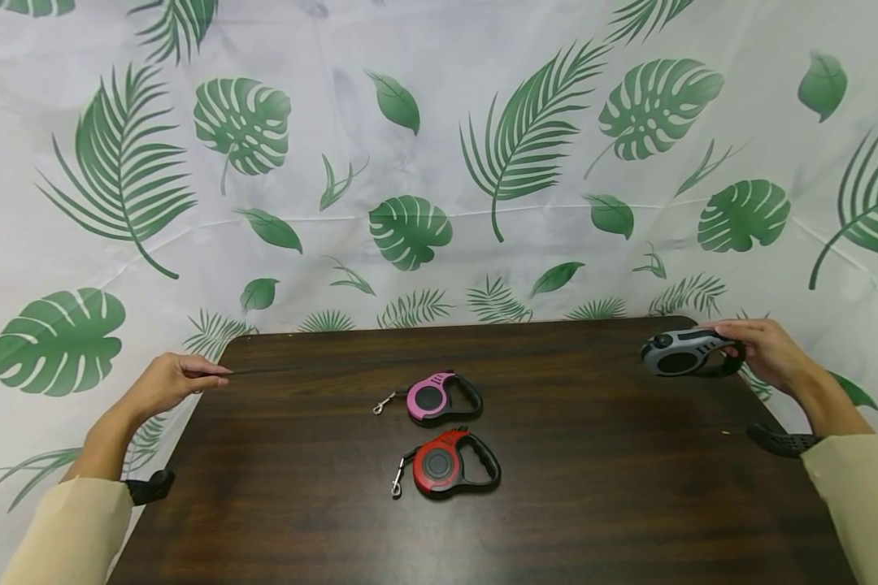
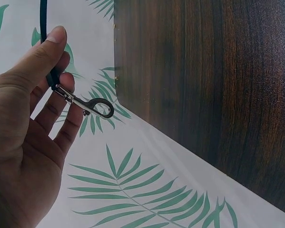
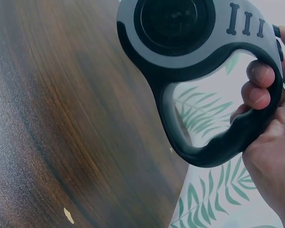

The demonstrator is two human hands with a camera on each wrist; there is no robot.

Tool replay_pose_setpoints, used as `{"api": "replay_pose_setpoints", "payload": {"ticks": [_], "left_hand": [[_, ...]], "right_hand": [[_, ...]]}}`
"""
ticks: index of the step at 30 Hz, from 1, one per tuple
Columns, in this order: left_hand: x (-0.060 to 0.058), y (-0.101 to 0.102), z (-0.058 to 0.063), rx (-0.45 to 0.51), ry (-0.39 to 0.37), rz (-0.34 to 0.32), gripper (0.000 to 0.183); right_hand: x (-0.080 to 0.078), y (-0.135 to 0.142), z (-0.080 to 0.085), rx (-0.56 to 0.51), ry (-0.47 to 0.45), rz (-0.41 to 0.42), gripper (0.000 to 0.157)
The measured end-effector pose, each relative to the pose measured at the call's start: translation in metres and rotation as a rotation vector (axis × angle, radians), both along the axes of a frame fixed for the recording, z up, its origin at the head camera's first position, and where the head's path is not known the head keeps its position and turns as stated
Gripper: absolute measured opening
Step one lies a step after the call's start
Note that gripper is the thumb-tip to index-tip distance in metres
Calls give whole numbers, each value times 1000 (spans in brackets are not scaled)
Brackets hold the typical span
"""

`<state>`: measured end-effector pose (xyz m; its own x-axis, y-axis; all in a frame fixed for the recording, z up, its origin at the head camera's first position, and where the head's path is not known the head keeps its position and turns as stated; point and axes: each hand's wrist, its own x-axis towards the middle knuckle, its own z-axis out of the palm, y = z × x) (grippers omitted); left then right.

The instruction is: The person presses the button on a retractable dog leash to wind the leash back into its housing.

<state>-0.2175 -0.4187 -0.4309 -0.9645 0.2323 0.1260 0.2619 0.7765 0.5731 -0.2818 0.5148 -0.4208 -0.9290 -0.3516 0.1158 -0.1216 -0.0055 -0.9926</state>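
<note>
At the right side of the head view, my right hand (image 1: pixel 764 349) grips the handle of a grey retractable dog leash (image 1: pixel 676 353), lifted above the table. The right wrist view shows fingers curled through the black handle loop (image 3: pixel 228 140). Far to the left, my left hand (image 1: pixel 168 382) pinches the end of a thin dark leash cord (image 1: pixel 252 372), which fades from sight toward the middle. In the left wrist view, a metal snap hook (image 2: pixel 92 103) dangles below the pinching thumb and fingers. A pink retractable leash (image 1: pixel 430 398) and a red one (image 1: pixel 437 465) lie mid-table, touching neither hand.
The dark wooden table (image 1: pixel 300 504) spans the space between both arms. Small metal clips of the pink and red leashes point left. Behind stands a white leaf-print cloth (image 1: pixel 336 268), which also shows along the table's sides.
</note>
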Motion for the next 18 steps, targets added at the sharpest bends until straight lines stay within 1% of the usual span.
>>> {"api": "replay_pose_setpoints", "payload": {"ticks": [4, 11, 17, 18], "left_hand": [[0, 0, -1, 5, 12, -7, 17], [1, 2, 1, -3, -6, 4, 17], [1, 3, 3, -8, -16, 11, 18], [1, 3, 3, -9, -16, 13, 18]], "right_hand": [[1, -1, 0, 8, 12, -27, 41], [-1, -1, -1, -48, 64, -2, 40], [0, -3, 1, 21, 87, -86, 37], [0, -4, 1, 30, 88, -90, 36]]}}
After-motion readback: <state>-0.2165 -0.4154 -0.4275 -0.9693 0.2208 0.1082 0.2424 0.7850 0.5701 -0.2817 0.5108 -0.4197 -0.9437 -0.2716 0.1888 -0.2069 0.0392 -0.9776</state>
